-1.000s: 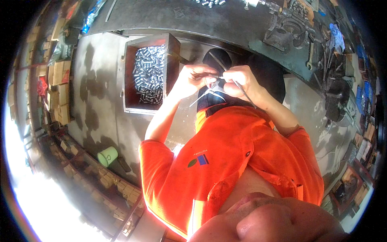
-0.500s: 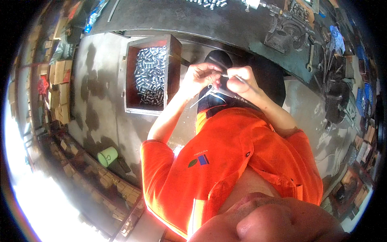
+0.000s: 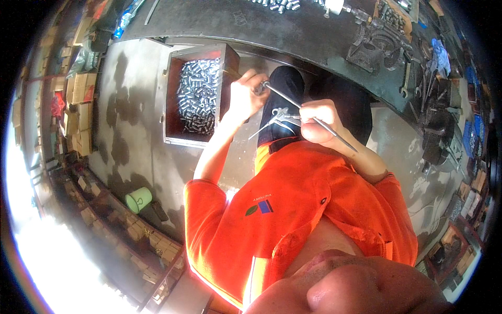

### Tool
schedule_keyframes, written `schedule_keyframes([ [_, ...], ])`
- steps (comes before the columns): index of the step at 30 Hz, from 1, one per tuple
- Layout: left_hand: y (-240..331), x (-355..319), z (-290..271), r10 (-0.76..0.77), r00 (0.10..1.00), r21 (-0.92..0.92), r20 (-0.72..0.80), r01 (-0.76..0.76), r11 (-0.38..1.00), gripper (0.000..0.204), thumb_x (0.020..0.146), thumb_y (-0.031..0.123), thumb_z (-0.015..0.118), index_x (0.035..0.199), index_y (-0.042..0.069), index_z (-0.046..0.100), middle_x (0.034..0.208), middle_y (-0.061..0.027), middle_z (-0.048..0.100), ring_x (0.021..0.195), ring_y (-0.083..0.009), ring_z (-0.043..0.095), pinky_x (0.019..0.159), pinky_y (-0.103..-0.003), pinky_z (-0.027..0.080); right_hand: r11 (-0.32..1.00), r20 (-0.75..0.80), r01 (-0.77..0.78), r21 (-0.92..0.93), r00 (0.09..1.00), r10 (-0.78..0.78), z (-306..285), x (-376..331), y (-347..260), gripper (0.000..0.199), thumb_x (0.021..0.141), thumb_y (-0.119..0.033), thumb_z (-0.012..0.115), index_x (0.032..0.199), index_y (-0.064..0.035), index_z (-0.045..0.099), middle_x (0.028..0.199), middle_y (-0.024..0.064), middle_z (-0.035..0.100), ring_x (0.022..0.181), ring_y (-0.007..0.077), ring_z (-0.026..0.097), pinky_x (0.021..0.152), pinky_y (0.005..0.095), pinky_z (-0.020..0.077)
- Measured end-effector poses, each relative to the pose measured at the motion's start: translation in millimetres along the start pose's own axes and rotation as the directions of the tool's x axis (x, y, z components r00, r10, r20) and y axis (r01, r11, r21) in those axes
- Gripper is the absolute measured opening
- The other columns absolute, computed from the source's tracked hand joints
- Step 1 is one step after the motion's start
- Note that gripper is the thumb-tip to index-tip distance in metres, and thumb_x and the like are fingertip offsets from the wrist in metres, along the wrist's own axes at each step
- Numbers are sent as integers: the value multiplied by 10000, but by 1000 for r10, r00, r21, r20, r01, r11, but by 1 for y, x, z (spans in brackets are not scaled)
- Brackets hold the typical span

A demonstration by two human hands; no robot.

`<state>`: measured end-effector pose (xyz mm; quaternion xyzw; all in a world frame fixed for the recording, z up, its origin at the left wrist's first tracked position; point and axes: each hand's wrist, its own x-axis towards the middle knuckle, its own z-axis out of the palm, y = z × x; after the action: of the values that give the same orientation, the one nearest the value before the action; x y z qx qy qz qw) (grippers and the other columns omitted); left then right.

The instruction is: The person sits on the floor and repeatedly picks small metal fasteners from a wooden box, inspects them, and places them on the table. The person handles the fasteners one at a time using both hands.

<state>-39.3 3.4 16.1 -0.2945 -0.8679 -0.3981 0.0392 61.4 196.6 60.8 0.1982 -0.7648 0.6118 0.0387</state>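
Note:
A long thin metal rod (image 3: 337, 135) runs slantwise over my lap, and my right hand (image 3: 320, 119) is closed round its middle. The rod's upper end, with a small rounded metal piece on it, meets the fingertips of my left hand (image 3: 247, 95). Those fingers are curled together in a pinch; what lies inside them is mostly hidden. A silver air blow gun (image 3: 282, 116) with a thin nozzle lies over my thigh, beside my right hand. Whether that hand touches it, I cannot tell.
Left of my knees stands an open wooden box (image 3: 171, 99) heaped with short metal sleeves (image 3: 198, 94). A dark workbench (image 3: 209, 23) spans the far side, with more sleeves, a clamping fixture (image 3: 374, 44) and a wrench (image 3: 406, 81). A green bucket (image 3: 138, 200) sits on the floor.
My hands have moved apart, left hand leftward and up, right hand slightly down. The rod now shows stretched between them. The blow gun shows more fully on my thigh.

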Motion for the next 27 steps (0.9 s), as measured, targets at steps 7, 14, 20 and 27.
schedule_keyframes([
  [7,10,4,11,267,963,34,31,-268,963,330,538,90,709,858,86,628,739,-78,535,595,-275,578,514,-358,476,991,-43,17,-130,999,-22,15,27,30,157,650,-72,569,564,-31,444,501,143,435,422,297,461,430,355,357],
  [14,-10,56,15,166,980,165,108,-182,969,228,630,147,685,843,72,654,773,-83,605,626,-258,616,581,-349,506,981,-172,-196,4,966,194,-14,12,51,182,654,-75,514,516,-45,399,464,17,376,446,72,370,426,271,301],
  [20,-41,179,48,162,987,229,-13,-155,961,237,667,191,670,886,100,673,776,-93,653,746,-258,646,691,-348,512,955,-239,-235,182,931,275,-47,13,33,178,683,-34,499,526,-21,418,494,31,466,481,114,533,463,254,414],
  [27,-9,187,24,104,994,-130,-44,-109,986,282,806,201,635,1031,33,616,729,-94,655,576,-146,621,564,-274,490,935,-226,-244,257,926,304,-50,18,44,211,685,-93,514,519,-46,393,547,55,498,486,154,557,456,269,415],
])
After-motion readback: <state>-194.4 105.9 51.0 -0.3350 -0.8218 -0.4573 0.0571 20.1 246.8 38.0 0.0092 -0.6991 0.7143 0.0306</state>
